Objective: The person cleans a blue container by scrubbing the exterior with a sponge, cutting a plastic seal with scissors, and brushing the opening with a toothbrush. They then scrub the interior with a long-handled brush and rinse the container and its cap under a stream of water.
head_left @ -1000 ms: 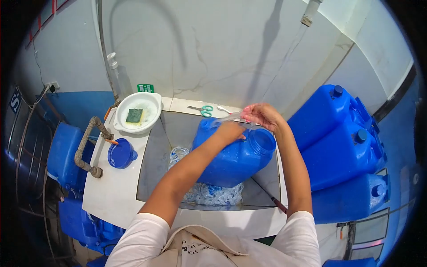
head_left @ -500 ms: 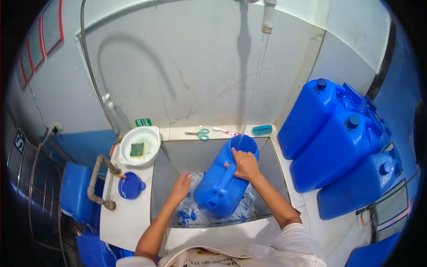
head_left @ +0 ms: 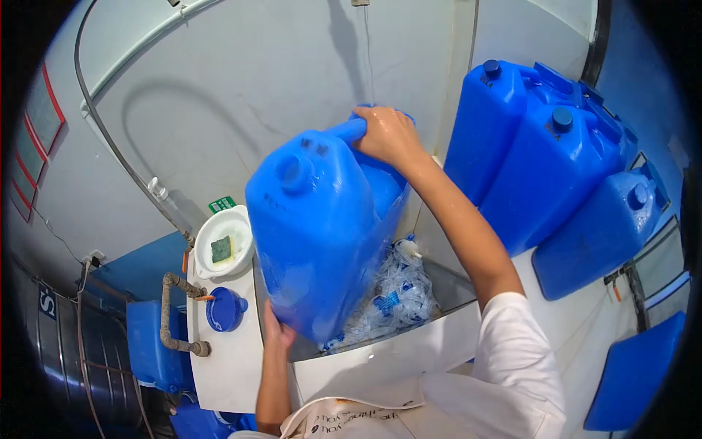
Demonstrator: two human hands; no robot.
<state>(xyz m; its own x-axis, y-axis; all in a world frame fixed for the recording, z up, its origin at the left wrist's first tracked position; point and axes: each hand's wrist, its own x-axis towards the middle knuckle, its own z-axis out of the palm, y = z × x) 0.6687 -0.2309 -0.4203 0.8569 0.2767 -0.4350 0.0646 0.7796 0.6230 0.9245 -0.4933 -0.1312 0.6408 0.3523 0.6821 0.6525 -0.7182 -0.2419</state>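
A large blue water jug (head_left: 307, 219) is held tilted above the sink (head_left: 457, 289), its uncapped round spout facing me. My right hand (head_left: 387, 135) is closed round the jug's handle at the far upper end. Low on the near left side, my left hand (head_left: 276, 331) presses against the jug's bottom part; some of its fingers are hidden. In the sink below lies a heap of clear crinkled plastic (head_left: 398, 289) with blue bits. A thin stream of water falls behind the jug near my right hand.
On the left ledge sit a white bowl (head_left: 245, 252) with a green sponge (head_left: 221, 250), a small blue dipper (head_left: 225, 310) and a bent pipe (head_left: 167, 311). Capped blue jugs (head_left: 537, 179) stand along the right counter. More blue containers (head_left: 157, 344) are at lower left.
The jug has been raised and swung up toward the left, its spout end now higher. My left hand has moved from beside the plastic heap to the jug's lower part. The view has shifted.
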